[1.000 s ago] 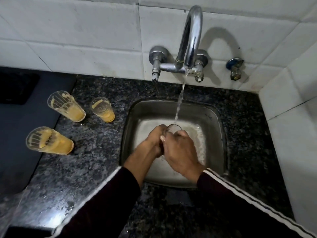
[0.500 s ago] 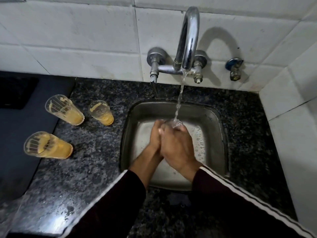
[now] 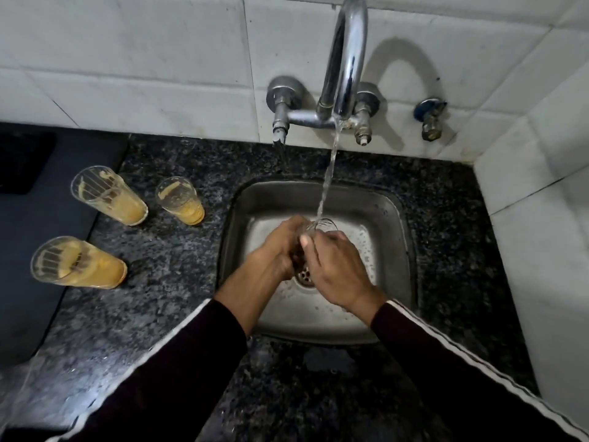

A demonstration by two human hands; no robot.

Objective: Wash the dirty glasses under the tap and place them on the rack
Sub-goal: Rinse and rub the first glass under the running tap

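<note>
Nothing here can be read. The tap point(image 3: 342, 59) carries no brand mark or lettering that I can make out, and the white tiles point(image 3: 143, 59) behind it are plain. The three dirty glasses point(image 3: 108, 196) on the counter to the left of the tap bear only orange residue, no print or label.

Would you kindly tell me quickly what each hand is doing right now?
Left hand: grips the glass under the running tap, over the sink.
Right hand: fingers curled round the same glass.
</note>
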